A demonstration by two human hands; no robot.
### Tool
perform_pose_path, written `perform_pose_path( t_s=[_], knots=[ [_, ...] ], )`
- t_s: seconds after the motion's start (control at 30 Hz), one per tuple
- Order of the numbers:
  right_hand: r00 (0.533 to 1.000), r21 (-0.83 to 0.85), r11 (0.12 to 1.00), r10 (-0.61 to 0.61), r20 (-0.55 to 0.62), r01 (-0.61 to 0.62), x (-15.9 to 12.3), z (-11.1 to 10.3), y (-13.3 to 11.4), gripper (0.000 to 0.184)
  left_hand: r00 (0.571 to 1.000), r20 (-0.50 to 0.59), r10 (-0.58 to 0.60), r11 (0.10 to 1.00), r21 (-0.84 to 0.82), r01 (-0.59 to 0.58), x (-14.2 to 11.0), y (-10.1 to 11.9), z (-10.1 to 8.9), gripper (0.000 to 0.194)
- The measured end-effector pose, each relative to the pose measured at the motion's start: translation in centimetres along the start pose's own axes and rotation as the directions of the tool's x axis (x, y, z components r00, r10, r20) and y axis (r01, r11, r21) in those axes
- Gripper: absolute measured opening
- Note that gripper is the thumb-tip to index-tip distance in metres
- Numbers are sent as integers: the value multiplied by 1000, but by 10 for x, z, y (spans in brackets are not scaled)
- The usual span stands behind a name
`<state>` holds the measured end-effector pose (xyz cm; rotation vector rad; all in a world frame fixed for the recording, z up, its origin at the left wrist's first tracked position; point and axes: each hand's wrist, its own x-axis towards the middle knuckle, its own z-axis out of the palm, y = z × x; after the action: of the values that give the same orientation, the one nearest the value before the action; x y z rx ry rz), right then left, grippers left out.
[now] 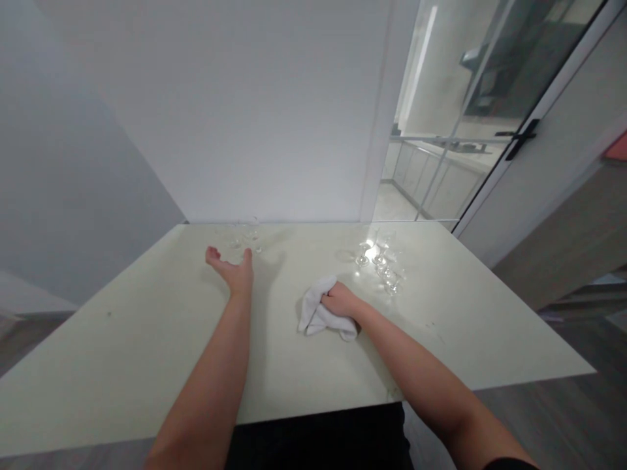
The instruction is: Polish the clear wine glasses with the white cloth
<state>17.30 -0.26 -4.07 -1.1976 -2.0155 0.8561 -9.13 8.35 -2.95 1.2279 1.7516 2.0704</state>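
Note:
My left hand (pixel 235 271) is stretched toward the back left of the table, thumb and fingers spread apart. Just beyond it stand clear glasses (pixel 251 232), faint against the pale surface; I cannot tell whether the fingers touch them. Near the middle of the table my right hand (pixel 340 301) is closed on a crumpled white cloth (pixel 318 316), which rests on the tabletop. To the right of the cloth, farther back, is a group of several clear stemmed glasses (pixel 363 254), with bright glints around them.
The pale table (pixel 171 359) reaches back to a white wall (pixel 245 117). Behind its right side is a glass-paned door (pixel 441 156) with a kitchen seen through it. A black door handle (pixel 522 138) is at the right.

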Motion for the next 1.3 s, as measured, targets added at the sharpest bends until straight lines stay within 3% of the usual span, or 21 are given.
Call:
perform_pose_path(
  t_s=[0.13, 0.33, 0.5, 0.57, 0.63, 0.73, 0.8, 0.87, 0.93, 1.03, 1.1, 1.17, 1.3],
  knots=[
    [998, -79, 995, -55, 38, 58, -1, -2, 4, 27, 979, 154, -131, 989, -54, 140, 6, -21, 10, 92],
    [999, 0, 999, -46, 7, 46, -1, 0, 10, 28, 996, 53, -75, 997, 17, 74, 5, -16, 12, 60],
    [978, 304, 942, 182, -106, -142, 2, -3, 13, 26, 996, -76, 35, 997, -68, -40, -4, 8, 5, 48],
    [930, 418, 886, 307, -201, -202, 4, -5, 14, 25, 996, -16, 86, 990, -115, -87, -15, 22, 9, 50],
    [874, 551, 810, 402, -273, -201, 6, -7, 15, 25, 982, 112, 155, 978, -161, -136, -31, 38, 16, 52],
    [844, 751, 653, 457, -282, -103, 9, -9, 14, 31, 876, 414, 246, 963, -208, -172, -60, 58, 29, 50],
    [874, 825, 565, 410, -262, -17, 11, -10, 11, 34, 746, 618, 246, 966, -221, -135, -78, 68, 35, 49],
    [911, 855, 517, 328, -248, 47, 12, -11, 6, 36, 588, 775, 232, 970, -226, -86, -92, 75, 38, 51],
    [929, 864, 498, 278, -244, 78, 11, -12, 1, 37, 447, 865, 226, 972, -232, -41, -100, 79, 38, 52],
    [916, 869, 487, 303, -263, 88, 9, -11, -2, 39, 318, 920, 230, 968, -250, 23, -106, 81, 36, 53],
    [899, 866, 489, 324, -295, 108, 8, -10, -1, 38, 267, 935, 235, 964, -260, 62, -107, 79, 36, 56],
    [880, 848, 510, 326, -344, 143, 8, -10, 2, 36, 255, 938, 235, 959, -267, 100, -108, 77, 35, 63],
    [828, 825, 533, 365, -426, 189, 10, -14, 6, 33, 326, 927, 188, 947, -258, 189, -108, 73, 36, 64]
  ],
)
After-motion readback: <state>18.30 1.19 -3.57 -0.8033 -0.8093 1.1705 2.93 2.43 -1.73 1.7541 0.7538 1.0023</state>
